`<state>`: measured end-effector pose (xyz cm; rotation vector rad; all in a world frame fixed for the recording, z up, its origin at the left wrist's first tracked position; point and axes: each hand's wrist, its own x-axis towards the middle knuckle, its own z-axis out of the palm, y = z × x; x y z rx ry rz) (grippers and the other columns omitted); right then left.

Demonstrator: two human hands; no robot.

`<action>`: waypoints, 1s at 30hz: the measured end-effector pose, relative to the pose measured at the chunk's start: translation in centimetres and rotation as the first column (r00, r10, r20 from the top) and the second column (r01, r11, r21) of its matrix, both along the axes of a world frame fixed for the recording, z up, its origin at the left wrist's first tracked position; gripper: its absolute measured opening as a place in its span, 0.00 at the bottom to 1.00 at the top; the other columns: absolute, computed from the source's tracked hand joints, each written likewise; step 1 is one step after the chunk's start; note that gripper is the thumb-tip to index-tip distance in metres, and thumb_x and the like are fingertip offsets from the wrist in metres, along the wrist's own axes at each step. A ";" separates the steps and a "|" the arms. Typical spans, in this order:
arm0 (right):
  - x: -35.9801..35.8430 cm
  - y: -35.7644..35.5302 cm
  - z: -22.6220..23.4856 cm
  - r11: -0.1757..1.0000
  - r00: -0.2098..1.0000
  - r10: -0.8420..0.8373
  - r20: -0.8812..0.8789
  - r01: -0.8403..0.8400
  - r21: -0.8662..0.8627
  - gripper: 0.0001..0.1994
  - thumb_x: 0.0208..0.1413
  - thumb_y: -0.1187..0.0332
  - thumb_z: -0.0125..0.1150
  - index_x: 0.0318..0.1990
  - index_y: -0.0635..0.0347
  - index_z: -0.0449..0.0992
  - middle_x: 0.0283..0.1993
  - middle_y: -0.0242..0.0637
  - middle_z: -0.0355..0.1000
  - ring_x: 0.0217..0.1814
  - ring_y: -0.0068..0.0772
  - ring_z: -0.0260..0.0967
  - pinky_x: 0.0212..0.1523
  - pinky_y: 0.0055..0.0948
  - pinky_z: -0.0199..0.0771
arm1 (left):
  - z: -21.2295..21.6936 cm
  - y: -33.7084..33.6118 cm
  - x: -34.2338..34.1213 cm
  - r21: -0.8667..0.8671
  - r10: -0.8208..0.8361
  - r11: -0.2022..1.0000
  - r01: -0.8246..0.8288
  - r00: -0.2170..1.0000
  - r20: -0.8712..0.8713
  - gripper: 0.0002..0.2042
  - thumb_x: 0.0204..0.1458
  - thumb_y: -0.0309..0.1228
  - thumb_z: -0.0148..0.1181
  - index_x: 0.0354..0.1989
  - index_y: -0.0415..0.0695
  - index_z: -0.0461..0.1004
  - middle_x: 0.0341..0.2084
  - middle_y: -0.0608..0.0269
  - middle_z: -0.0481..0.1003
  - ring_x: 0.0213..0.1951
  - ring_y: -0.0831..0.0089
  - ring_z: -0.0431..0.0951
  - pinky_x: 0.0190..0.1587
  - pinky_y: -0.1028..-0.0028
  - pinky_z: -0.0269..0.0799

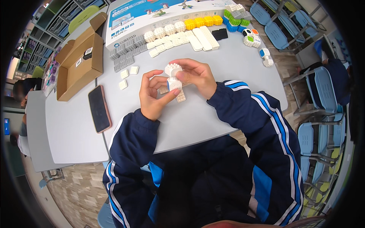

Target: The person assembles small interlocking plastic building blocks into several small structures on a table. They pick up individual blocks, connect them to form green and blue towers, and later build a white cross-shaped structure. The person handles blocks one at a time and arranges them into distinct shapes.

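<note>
Above the table's middle I hold a white two-part building block with a blue patch on one side. My left hand (153,91) is closed on its lower part (174,83). The fingers of my right hand (198,76) pinch its studded upper part (173,69). Pale studded plates (180,96) show just below the block, partly hidden by my hand; whether they touch it I cannot tell. Three small white square tiles (124,73) lie beyond my left hand.
A phone (100,109) and an open cardboard box (80,70) lie to the left. Along the back, a large printed box (152,17) stands behind rows of grey blocks (127,47), white plates (205,38) and yellow blocks (203,22). White modules (251,38) sit far right. Blue chairs (323,89) stand beyond.
</note>
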<state>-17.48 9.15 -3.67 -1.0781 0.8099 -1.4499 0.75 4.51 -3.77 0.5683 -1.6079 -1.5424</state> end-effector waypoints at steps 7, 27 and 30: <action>0.3 -0.5 -0.6 0.988 0.977 -0.074 -0.202 0.045 -0.146 0.25 0.53 0.61 0.68 0.57 0.61 0.72 0.49 0.36 0.74 0.50 0.21 0.67 0.45 0.23 0.63 | -0.4 -0.1 -0.1 -0.031 0.141 0.989 -0.142 0.990 -0.030 0.31 0.41 0.17 0.71 0.51 0.39 0.59 0.40 0.55 0.75 0.46 0.70 0.76 0.52 0.71 0.70; 0.6 -0.2 -0.7 0.991 0.999 0.005 -0.032 -0.009 -0.133 0.31 0.52 0.79 0.63 0.64 0.61 0.61 0.50 0.34 0.68 0.52 0.22 0.66 0.55 0.25 0.70 | -0.5 -0.5 0.2 -0.610 0.350 0.765 -0.207 0.928 0.124 0.27 0.35 0.21 0.76 0.45 0.39 0.68 0.40 0.62 0.68 0.41 0.73 0.68 0.48 0.73 0.66; 0.3 -0.3 -0.9 0.985 0.998 -0.029 -0.063 0.017 -0.172 0.33 0.51 0.85 0.58 0.66 0.58 0.57 0.52 0.35 0.65 0.55 0.24 0.65 0.56 0.26 0.70 | -0.1 -0.3 0.1 -0.617 0.367 0.757 -0.213 0.921 0.132 0.25 0.37 0.23 0.75 0.46 0.37 0.69 0.41 0.61 0.70 0.42 0.72 0.69 0.49 0.74 0.66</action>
